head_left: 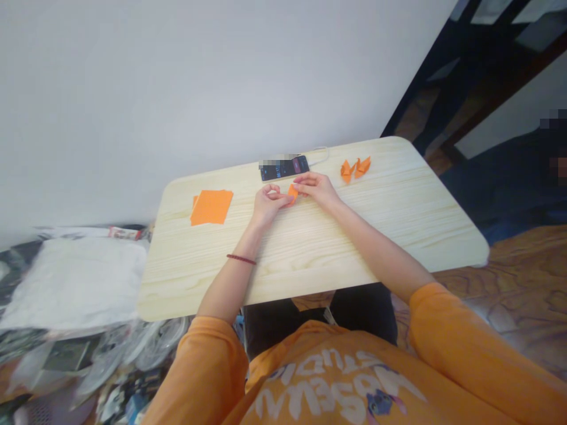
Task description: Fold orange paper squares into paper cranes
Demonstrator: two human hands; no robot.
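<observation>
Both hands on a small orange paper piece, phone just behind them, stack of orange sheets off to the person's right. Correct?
Not quite. The stack of orange sheets lies to the person's left, as the head view shows. The rest holds: the left hand and right hand are both on the small orange paper piece, with the phone just behind them.

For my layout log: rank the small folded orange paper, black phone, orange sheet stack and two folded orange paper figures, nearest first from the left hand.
1. Small folded orange paper, pinched in the left hand.
2. Black phone, just behind.
3. Orange sheet stack, left.
4. Folded orange paper figures, far right.
</observation>
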